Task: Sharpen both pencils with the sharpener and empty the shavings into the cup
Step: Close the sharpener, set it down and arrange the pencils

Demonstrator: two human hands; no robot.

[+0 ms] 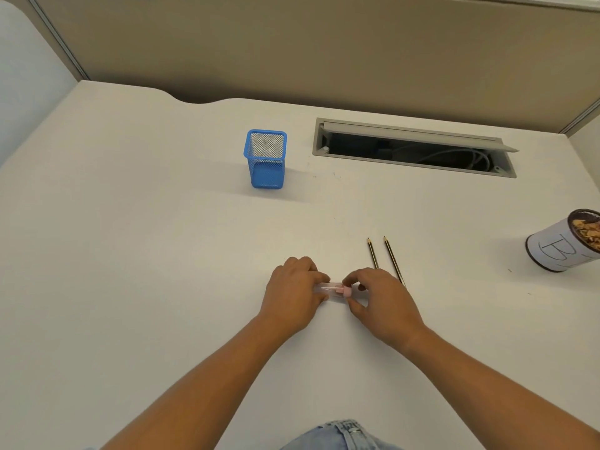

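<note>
A small pink sharpener [334, 289] with a clear shavings case lies between my two hands, low over the white desk. My left hand [292, 297] grips its clear case end, and my right hand [380, 303] pinches the pink end with thumb and fingertips. Two dark pencils [373, 254] [393, 259] lie side by side on the desk just behind my right hand, tips pointing away; their near ends are hidden by that hand. A paper-wrapped cup [552, 251] marked with a "B" stands at the right edge, with shavings inside.
A blue mesh pen holder [265, 159] stands at the back centre of the white desk [146, 254]. Behind it to the right is an open cable tray slot [412, 151]. A beige partition runs along the back edge.
</note>
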